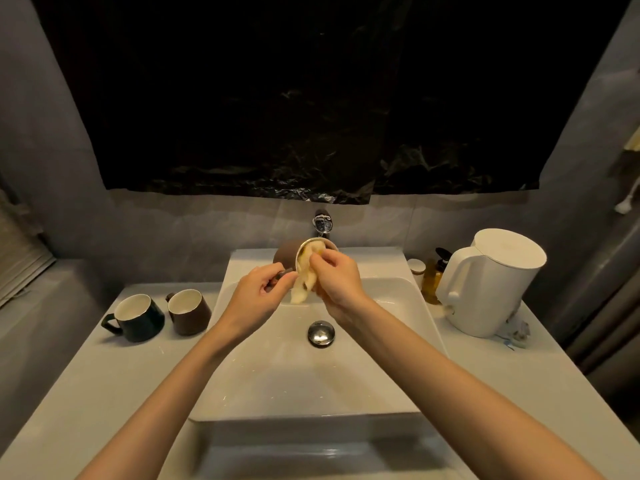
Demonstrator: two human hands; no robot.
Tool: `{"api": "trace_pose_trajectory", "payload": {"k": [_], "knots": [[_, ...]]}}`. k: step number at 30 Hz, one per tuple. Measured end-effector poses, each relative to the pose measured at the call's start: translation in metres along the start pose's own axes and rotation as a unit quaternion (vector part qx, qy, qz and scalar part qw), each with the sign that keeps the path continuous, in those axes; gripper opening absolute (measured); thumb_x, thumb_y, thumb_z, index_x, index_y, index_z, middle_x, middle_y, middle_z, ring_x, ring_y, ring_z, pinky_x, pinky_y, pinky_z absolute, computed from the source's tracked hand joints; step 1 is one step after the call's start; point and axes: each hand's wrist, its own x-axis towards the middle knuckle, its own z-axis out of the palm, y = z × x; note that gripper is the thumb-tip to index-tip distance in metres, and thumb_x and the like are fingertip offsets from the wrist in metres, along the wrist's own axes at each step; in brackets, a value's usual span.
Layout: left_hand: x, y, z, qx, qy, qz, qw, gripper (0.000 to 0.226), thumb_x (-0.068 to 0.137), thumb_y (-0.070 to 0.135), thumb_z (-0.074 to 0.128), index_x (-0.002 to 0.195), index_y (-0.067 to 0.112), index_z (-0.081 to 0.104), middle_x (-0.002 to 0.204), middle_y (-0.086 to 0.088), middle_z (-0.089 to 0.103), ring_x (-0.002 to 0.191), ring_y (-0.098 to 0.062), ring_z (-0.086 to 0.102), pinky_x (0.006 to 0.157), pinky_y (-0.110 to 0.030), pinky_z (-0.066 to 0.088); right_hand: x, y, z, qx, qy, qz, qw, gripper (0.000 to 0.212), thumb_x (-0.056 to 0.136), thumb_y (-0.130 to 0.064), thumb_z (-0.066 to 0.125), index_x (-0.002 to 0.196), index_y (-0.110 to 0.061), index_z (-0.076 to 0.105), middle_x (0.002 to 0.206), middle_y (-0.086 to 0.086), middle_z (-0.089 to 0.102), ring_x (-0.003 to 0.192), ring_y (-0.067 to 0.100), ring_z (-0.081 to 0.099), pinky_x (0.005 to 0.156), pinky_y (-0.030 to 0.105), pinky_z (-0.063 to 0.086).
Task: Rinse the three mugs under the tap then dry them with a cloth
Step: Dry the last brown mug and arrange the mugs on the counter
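While L hand (258,293) grips mug (285,253) handle, R hand (338,276) pinches cloth (304,286) inside.

White kettle (498,285) beside amber pump bottle (433,279) and small jar (416,266)

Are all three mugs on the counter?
No, the dark mug and a brown mug stand on the counter; the left hand holds the third mug over the sink, the right hand a cloth.

Light: dim, warm yellowish — brightest on the sink (287,382) basin.
Glare: small highlights on the drain plug (321,333) and tap (322,223).
Top: near black.
Edges: wide-angle bending — soft corners.
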Motion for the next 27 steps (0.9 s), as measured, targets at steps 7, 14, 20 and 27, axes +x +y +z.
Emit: {"api": "trace_pose_trajectory", "payload": {"k": [7, 14, 20, 27], "knots": [[0.0, 0.002, -0.003, -0.094, 0.022, -0.065, 0.993, 0.028, 0.095, 0.03, 0.052, 0.078, 0.009, 0.06, 0.073, -0.004, 0.057, 0.065, -0.003, 0.047, 0.062, -0.021, 0.039, -0.009, 0.002, -0.036, -0.312, -0.089, -0.321, 0.89, 0.024, 0.09, 0.0, 0.042, 0.104, -0.008, 0.059, 0.096, 0.003, 0.061, 0.08, 0.009, 0.054, 0.069, 0.013, 0.041], [-0.002, 0.007, 0.007, -0.192, 0.043, -0.158, 0.968, 0.03, 0.097, 0.034, 0.047, 0.095, 0.008, 0.062, 0.093, -0.004, 0.063, 0.086, -0.014, 0.054, 0.073, -0.026, 0.045, -0.007, -0.014, -0.066, -0.241, 0.058, -0.314, 0.916, 0.022, 0.09, -0.013, 0.031, 0.096, -0.02, 0.051, 0.092, 0.004, 0.054, 0.072, 0.005, 0.05, 0.059, 0.013, 0.041], [-0.001, 0.02, 0.002, -0.288, 0.068, -0.18, 0.938, 0.026, 0.098, 0.034, 0.046, 0.097, 0.014, 0.061, 0.092, -0.002, 0.057, 0.084, -0.013, 0.051, 0.074, -0.027, 0.043, -0.012, -0.001, -0.069, -0.249, -0.028, -0.095, 0.963, 0.028, 0.1, -0.033, 0.037, 0.127, -0.028, 0.044, 0.13, 0.002, 0.041, 0.097, 0.006, 0.048, 0.082, 0.022, 0.042], [-0.017, 0.024, 0.012, -0.213, 0.029, -0.111, 0.97, 0.026, 0.097, 0.032, 0.046, 0.085, 0.016, 0.063, 0.077, 0.009, 0.061, 0.075, -0.004, 0.051, 0.069, -0.025, 0.042, -0.012, -0.001, -0.05, -0.065, -0.184, 0.079, 0.978, 0.068, 0.078, -0.07, 0.049, 0.131, -0.028, 0.047, 0.129, 0.004, 0.057, 0.12, 0.02, 0.054, 0.105, 0.038, 0.041]]}}
